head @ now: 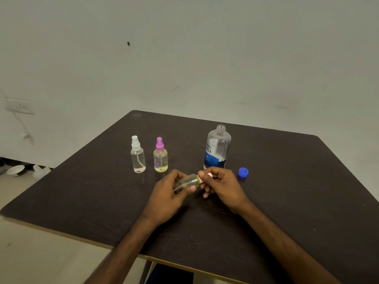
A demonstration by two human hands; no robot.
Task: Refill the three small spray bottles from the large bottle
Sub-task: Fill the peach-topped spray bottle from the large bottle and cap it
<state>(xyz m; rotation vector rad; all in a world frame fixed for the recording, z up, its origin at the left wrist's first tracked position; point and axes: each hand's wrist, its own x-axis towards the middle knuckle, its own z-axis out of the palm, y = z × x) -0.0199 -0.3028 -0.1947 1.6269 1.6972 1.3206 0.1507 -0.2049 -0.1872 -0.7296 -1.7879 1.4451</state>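
Note:
A small clear spray bottle (189,181) lies tilted on its side above the table, its body gripped by my left hand (170,193). My right hand (221,185) pinches its pale pink spray top (205,177). Behind stand two upright small bottles: one with a white sprayer (137,154) and one with a pink sprayer (160,155) holding yellowish liquid. The large clear bottle (217,148) with a blue label stands uncapped to the right. Its blue cap (243,172) lies on the table beside it.
The dark table (287,181) has its near edge low in the frame and its left edge slanting towards the wall. A wall socket (19,106) with a hanging cable is at left. A bowl (15,170) sits on the floor.

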